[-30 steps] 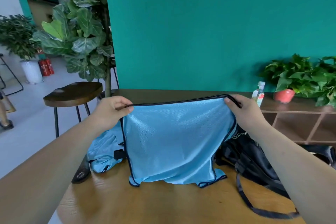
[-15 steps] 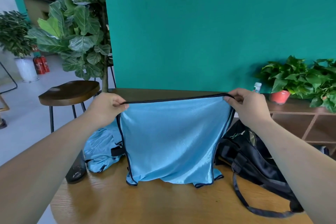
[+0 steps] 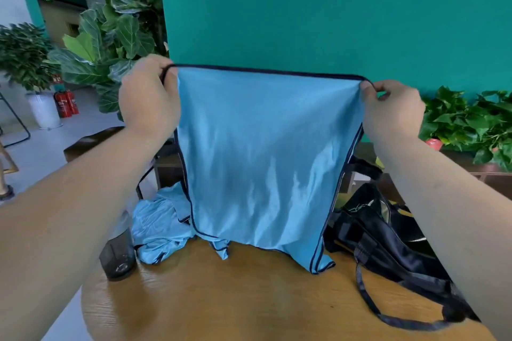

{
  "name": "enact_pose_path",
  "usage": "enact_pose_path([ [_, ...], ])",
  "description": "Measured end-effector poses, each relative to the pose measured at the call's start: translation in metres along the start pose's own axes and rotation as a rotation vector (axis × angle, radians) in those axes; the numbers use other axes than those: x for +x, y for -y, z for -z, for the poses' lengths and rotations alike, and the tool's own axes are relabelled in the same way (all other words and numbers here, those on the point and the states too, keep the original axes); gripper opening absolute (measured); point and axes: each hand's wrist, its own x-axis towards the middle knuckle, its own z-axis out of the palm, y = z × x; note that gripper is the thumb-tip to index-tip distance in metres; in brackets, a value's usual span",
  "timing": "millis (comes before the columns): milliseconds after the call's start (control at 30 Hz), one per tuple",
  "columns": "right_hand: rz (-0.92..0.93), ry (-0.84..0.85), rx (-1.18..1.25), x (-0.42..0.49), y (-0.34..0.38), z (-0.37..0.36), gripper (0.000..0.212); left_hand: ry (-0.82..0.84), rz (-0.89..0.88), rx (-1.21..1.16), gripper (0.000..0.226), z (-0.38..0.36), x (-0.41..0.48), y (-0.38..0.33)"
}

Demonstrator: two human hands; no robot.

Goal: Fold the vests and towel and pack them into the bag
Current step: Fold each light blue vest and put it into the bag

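Blue satin vest [image 3: 266,158] hangs stretched above the table [image 3: 249,299], left hand [image 3: 149,97] and right hand [image 3: 390,108] each pinching a top corner, hem brushing the wood. Second vest [image 3: 158,227] crumpled left; black bag [image 3: 388,243] lies right.

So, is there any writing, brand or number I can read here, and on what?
No text is legible.
black bag: a pale scribbled logo, too blurred to read.
fire extinguishers: pale labels, too small to read.
red sign above them: blurred, unreadable.
blue vest: no print showing.
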Motion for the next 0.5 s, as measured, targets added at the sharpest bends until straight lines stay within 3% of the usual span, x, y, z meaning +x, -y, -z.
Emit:
enact_pose_path([
  [200, 0.023, -0.261, 0.253, 0.009, 0.032, 0.022, 0.025, -0.291, -0.174, -0.211, 0.017, 0.019, 0.028, -0.022],
  [300, 0.038, -0.324, 0.236, 0.023, 0.039, 0.025, 0.024, -0.331, -0.192, -0.234, 0.010, 0.021, 0.040, -0.028],
  [400, 0.017, -0.184, 0.151, 0.034, 0.031, 0.014, 0.027, -0.161, -0.107, -0.082, 0.024, 0.010, 0.046, -0.016],
  [500, -0.058, 0.233, -0.134, 0.043, 0.010, -0.004, 0.035, 0.257, 0.085, 0.130, 0.029, -0.007, 0.047, 0.005],
])
